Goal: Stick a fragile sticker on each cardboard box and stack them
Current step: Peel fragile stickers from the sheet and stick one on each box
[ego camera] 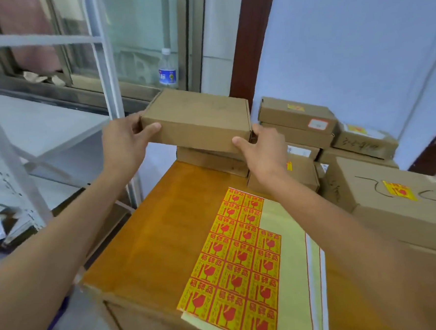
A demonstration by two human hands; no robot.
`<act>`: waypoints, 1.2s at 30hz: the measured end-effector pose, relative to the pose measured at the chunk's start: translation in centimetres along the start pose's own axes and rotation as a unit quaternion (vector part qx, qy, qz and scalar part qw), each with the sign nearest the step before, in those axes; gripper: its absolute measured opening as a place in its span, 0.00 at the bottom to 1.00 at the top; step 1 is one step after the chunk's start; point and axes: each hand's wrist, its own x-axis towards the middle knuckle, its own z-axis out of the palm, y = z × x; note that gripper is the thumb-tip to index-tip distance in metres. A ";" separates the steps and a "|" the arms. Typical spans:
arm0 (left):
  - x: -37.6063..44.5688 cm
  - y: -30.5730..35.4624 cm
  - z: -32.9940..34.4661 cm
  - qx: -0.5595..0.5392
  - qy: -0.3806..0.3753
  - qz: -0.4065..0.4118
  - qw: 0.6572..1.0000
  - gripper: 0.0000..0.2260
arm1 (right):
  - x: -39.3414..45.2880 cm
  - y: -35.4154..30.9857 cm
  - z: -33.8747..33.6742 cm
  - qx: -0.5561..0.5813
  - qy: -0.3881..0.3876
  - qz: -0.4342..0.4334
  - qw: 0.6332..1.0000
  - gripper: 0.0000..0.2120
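Note:
A plain flat cardboard box point(198, 117) with no sticker on its top is held up above the far end of the wooden table point(160, 234). My left hand point(123, 142) grips its left end, thumb on the front face. My right hand point(262, 149) grips its lower right corner. Directly beneath it lies another flat box point(211, 161) on the table's far edge. A sheet of yellow-and-red fragile stickers point(238, 260) lies on the table in front of me, part of its backing bare.
Stacks of cardboard boxes point(298, 119) with stickers fill the right side, with a large stickered box point(392, 192) nearest. A water bottle point(167, 71) stands on the window sill behind. A white metal shelf frame point(103, 59) stands at left.

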 end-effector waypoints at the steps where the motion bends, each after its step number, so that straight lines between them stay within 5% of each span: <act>1: -1.1 1.1 -1.5 -0.001 0.002 0.004 1.000 0.13 | -1.2 -0.5 -1.4 -0.005 0.001 -0.005 1.000 0.18; 10: -19.1 11.1 -7.5 -0.030 -0.055 0.032 0.998 0.10 | -20.4 2.5 -17.5 -0.039 0.019 0.043 0.998 0.27; 14: -26.5 12.9 -8.2 -0.014 -0.080 0.030 0.996 0.21 | -29.4 4.8 -21.6 0.003 0.023 0.062 0.998 0.25; 19: -32.7 15.8 -7.4 -0.083 -0.177 -0.008 0.981 0.16 | -36.2 9.0 -26.1 0.011 0.008 0.153 0.988 0.31; 27: -34.9 19.8 2.2 -0.043 -0.279 0.006 0.959 0.12 | -36.5 18.2 -29.6 -0.067 0.004 0.210 0.975 0.34; 36: -33.3 20.2 5.5 0.097 -0.264 0.071 0.957 0.28 | -33.8 21.4 -27.9 -0.088 0.010 0.231 0.969 0.35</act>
